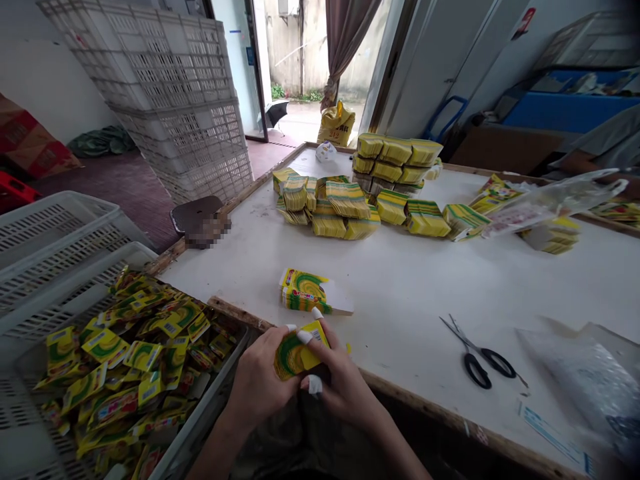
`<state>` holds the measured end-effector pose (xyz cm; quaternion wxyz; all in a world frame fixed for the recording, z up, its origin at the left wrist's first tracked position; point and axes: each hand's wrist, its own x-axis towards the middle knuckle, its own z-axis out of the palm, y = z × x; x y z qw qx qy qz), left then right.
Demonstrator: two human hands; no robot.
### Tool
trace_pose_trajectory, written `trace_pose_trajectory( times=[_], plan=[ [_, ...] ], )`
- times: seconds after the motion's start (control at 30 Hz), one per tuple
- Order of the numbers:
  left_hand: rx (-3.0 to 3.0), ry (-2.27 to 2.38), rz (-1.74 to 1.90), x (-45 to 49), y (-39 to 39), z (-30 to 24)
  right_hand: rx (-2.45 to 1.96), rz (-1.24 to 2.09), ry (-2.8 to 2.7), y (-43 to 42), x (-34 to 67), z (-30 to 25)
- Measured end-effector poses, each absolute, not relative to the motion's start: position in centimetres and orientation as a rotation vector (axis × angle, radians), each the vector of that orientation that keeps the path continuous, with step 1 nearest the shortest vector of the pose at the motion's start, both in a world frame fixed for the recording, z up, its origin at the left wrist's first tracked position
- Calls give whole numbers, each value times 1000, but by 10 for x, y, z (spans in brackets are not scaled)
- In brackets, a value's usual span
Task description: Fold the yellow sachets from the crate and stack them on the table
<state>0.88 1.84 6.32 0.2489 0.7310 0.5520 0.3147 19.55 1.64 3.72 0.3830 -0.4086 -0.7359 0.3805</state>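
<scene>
Between my two hands is a small yellow and green printed card packet (295, 352), held just over the table's near edge. My left hand (263, 370) wraps its left side. My right hand (336, 370) grips the right side, with white tape on several fingertips. Just beyond them on the table lies a short stack of the same printed cards (307, 291), fanned out with a white end to the right. To my left, a pale plastic crate (200, 420) holds many finished-looking yellow packets (145, 357) in a loose heap.
Bundled card stacks (345, 207) stand across the table's far side. Black-handled scissors (477, 360) lie to the right, near clear plastic bags (590, 380). Tall white crates (175, 87) rise at the back left. At far right is another person's arm (593, 163).
</scene>
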Motion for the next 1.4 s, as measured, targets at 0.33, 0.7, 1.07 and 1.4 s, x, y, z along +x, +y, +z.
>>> trace_pose_trajectory(
  times=[0.33, 0.7, 1.07, 1.4],
  plan=[
    [944, 1494, 1565, -1, 10, 44, -1170, 910, -1629, 45, 172, 36],
    [235, 1047, 1473, 6, 4, 32, -1492, 485, -1689, 103, 191, 18],
    [334, 795, 1661, 39, 16, 46, -1093, 1108, -1451, 31, 157, 47],
    [264, 753, 1779, 42, 19, 65, -959, 1546, -1289, -11, 140, 68]
  ],
)
